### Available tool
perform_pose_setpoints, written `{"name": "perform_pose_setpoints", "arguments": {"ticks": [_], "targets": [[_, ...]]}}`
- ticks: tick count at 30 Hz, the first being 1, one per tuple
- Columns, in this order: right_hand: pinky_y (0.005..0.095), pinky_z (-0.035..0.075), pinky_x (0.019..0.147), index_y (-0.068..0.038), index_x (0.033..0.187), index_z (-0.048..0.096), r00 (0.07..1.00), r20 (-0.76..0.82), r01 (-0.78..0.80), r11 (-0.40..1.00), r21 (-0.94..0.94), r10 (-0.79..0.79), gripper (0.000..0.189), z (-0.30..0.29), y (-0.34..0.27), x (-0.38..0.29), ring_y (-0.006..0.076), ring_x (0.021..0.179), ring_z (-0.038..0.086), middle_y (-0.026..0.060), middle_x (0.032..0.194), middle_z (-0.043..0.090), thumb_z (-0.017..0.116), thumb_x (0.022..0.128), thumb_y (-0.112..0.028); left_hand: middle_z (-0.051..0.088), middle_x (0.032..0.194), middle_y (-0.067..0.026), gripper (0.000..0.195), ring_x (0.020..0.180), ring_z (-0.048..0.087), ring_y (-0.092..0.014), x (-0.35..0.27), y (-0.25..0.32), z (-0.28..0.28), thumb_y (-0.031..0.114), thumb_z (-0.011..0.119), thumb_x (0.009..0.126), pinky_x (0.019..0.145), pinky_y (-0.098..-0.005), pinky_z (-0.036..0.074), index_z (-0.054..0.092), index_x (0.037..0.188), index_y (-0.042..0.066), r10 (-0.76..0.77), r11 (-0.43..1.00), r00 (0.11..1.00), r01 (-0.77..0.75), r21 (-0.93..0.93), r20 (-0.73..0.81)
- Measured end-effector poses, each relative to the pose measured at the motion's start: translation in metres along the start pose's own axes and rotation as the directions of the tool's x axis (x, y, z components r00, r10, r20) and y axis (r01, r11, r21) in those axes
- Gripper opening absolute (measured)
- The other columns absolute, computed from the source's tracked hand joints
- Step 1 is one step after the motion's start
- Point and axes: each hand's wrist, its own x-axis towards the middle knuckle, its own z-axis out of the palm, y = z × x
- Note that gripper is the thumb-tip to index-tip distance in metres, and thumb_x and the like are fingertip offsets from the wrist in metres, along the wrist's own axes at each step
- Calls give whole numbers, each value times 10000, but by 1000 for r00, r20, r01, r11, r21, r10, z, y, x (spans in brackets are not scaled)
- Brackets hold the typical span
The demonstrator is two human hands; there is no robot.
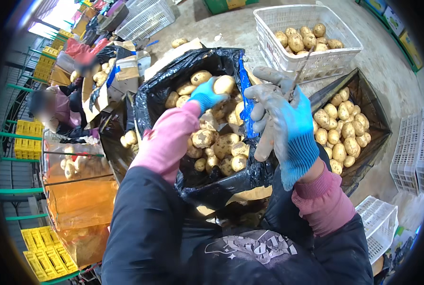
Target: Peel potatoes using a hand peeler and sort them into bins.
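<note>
My left hand (207,95), in a blue knit work glove, grips a pale potato (223,84) over a box lined with a black plastic bag (155,83). Beneath it lie more potatoes (226,146), several with dark, dirt-like patches. To the right, above the box's side, my right hand (287,110) wears a soiled grey-palmed blue glove. A thin, dark, rod-like tool (302,67) sticks up from between its thumb and fingers; its exact kind cannot be made out. Blue tape or film (247,103) runs along the liner's right edge.
A white plastic crate (269,58) holding potatoes stands ahead on the right. Closer on the right is a dark-lined container (370,89) of potatoes. On the left, a person (67,110) works beside an open carton (99,96). Orange mesh (80,203) hangs on a frame nearby.
</note>
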Motion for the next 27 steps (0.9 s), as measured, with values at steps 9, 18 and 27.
{"name": "perform_pose_setpoints", "arguments": {"ticks": [9,18,27], "targets": [[221,463,474,-41,1255,562,933,249,-235,963,-130,261,427,30,38,-20,84,633,568,13,865,619,724,887,-185,644,1186,-232,791,669,673,-272,-202,47,-70,717,353,947,425,-310,482,434,1439,104,448,-104,880,228,-968,159],[268,465,513,-111,1109,651,714,554,-575,810,116,428,523,69,90,-88,119,556,543,-1,825,651,765,816,-529,662,1038,-115,432,850,672,-192,-276,32,-46,389,438,1049,725,-344,577,585,1216,19,-32,736,867,-316,-599,-497],[479,518,796,-165,1237,575,935,275,-242,970,34,224,535,-14,69,42,255,996,639,73,1095,653,588,910,-589,661,819,-15,305,506,530,-76,-285,53,-19,288,557,1010,438,-225,402,564,1246,96,-260,671,954,292,-682,152]]}}
